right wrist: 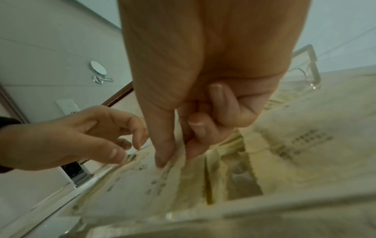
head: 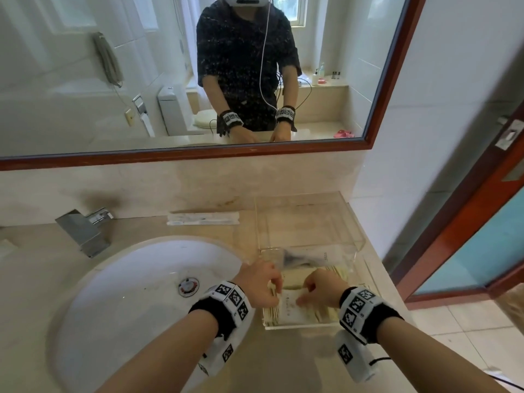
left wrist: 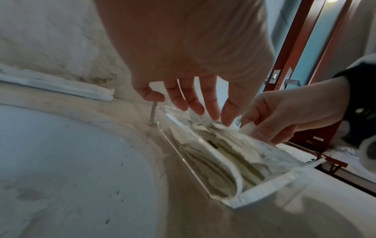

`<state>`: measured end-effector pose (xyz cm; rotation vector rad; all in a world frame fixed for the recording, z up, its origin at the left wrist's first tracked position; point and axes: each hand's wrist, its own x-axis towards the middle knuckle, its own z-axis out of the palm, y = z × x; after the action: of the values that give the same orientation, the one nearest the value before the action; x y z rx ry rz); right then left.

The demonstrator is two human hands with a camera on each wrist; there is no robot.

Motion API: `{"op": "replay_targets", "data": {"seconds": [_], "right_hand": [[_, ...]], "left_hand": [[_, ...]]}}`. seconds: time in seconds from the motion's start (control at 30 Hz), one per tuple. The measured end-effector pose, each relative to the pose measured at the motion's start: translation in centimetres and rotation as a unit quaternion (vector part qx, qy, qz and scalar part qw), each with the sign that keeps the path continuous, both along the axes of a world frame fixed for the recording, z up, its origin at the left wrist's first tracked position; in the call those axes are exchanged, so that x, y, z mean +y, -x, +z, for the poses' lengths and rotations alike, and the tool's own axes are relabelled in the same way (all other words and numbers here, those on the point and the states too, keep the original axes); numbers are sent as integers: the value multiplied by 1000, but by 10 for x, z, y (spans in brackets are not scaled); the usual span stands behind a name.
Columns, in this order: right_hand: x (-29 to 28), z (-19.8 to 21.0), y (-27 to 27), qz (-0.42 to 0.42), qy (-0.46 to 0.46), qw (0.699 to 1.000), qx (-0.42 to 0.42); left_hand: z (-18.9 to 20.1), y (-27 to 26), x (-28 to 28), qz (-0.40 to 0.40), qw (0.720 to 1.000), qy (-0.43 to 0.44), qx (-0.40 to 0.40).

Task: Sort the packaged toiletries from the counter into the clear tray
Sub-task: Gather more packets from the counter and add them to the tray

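Clear tray (head: 358, 245), cream packets (head: 295, 309), beige counter (head: 141, 231).

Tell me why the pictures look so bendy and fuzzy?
Head view: the wide lens curves the wood-framed mirror; the flat white packets under both hands are soft. Left wrist view: the left hand fills the top, and the see-through plastic tray smears at its near edge. Right wrist view: the right hand looms large, and the print on the packets is too blurred to read.
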<state>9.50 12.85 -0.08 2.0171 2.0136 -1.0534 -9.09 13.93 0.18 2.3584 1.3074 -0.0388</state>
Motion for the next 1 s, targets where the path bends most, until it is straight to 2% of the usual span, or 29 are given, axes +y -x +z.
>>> {"op": "replay_targets", "data": {"seconds": [0.13,0.3,0.53,1.0], "right_hand": [[1,6,3,12,-43,999,19],[-2,12,17,93,-58,994,-6],[-2,10,22,83,-21,995,-43],[3,8,23,79,10,996,-49]], "left_hand": [[1,-3,-6,-49,995,9,87],[-5,-5,-14,-74,986,-14,146],[-4,-9,-21,-67,984,-29,160],[-9,-6,-25,-58,988,-34,137]]}}
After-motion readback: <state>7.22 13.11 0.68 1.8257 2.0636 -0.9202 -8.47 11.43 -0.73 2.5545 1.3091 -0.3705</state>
